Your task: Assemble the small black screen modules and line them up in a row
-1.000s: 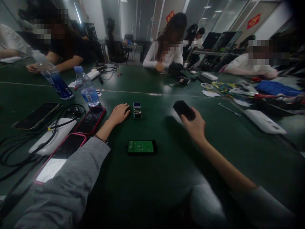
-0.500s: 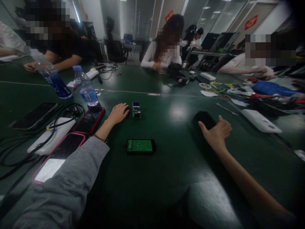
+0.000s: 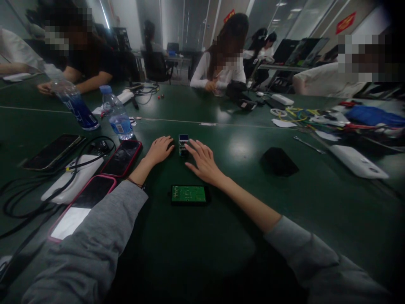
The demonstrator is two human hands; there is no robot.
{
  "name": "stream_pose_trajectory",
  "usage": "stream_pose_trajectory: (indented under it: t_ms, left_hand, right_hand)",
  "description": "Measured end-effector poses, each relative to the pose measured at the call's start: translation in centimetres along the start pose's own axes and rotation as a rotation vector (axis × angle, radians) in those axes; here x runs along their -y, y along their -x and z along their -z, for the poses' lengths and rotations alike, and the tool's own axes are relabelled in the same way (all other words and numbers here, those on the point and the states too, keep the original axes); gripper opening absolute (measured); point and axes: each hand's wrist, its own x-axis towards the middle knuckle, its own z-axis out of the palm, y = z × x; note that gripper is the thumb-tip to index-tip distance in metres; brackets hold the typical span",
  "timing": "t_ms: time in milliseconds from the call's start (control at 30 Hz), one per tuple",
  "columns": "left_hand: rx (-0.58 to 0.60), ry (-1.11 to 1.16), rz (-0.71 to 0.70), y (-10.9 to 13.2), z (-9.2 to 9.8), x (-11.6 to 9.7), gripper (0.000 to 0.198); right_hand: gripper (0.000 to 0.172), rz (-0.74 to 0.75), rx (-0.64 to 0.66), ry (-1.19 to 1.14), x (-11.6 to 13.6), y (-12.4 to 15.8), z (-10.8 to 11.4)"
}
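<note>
My left hand [image 3: 159, 149] rests palm down on the dark green table [image 3: 221, 236], fingers loosely together, just left of a small blue-topped module [image 3: 182, 144]. My right hand [image 3: 202, 161] lies open with fingers spread, its fingertips touching or almost touching the module's right side. A black tray holding a green circuit board [image 3: 189, 194] lies just below the right wrist. A black cover piece [image 3: 278, 160] sits alone on the table to the right, apart from both hands.
Several phones [image 3: 123, 157], a white power bank [image 3: 74, 177] and black cables [image 3: 19, 202] crowd the left. Two water bottles [image 3: 117, 114] stand behind them. A white power strip [image 3: 359, 161], wires and tools lie at right. Other people sit across the table.
My right hand has let go of the black cover piece, left it on the table at the right, and swung left to the small module. The left hand stayed put.
</note>
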Motion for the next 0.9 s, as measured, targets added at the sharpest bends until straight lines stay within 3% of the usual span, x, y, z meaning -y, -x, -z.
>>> stream_pose_trajectory:
  t_ms: [100,300,700,900]
  left_hand:
    - [0.000,0.002,0.002,-0.02,-0.01,-0.01,0.050]
    - [0.005,0.007,-0.002,0.12,0.19,0.01,0.050]
    - [0.026,-0.013,0.023,0.18,0.56,-0.35,0.051]
    - [0.016,-0.014,0.010,0.20,0.46,-0.23,0.050]
  right_hand:
    - [0.061,0.041,0.076,-0.010,-0.18,-0.42,-0.25]
    - [0.060,0.001,0.099,-0.069,-0.41,-0.19,0.24]
    - [0.029,-0.054,-0.102,0.032,-0.57,-0.43,0.21]
    - [0.024,-0.054,-0.141,0.034,-0.47,-0.27,0.07]
